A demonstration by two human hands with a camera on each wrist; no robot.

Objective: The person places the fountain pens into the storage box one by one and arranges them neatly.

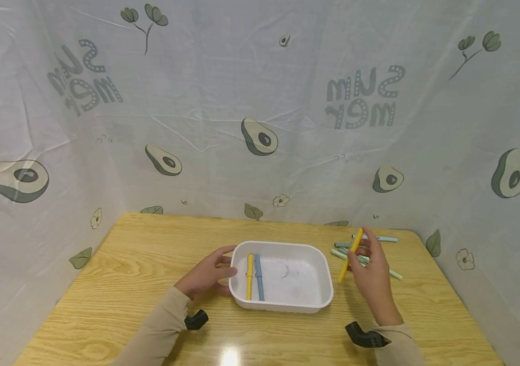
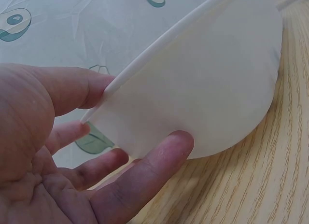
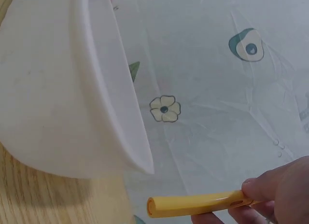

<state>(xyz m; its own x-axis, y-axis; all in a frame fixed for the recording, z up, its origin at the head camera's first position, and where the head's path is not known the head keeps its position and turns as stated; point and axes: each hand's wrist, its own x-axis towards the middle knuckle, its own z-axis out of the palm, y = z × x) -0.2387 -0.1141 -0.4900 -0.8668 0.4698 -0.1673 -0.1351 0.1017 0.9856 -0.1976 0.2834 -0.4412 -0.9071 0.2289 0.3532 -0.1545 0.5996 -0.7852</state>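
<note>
Here, left hand (image 1: pixel 207 273): you pinch the left end of the white plastic tray (image 1: pixel 296 284), thumb at its rim, fingers against the outer wall.
Right hand (image 1: pixel 373 272): you pinch a slanted yellow pen (image 1: pixel 355 244), its far end leaning right, just beside the tray's right end but apart from it.
Tray contents: a second yellow pen (image 1: pixel 249 279) and a blue pen (image 1: pixel 260 279) lie side by side at the left.
Bench (image 1: pixel 150 254): green pens (image 1: pixel 395 275), partly hidden by your hand, and a light blue pen (image 1: pixel 387 239) lie right of the tray.
</note>
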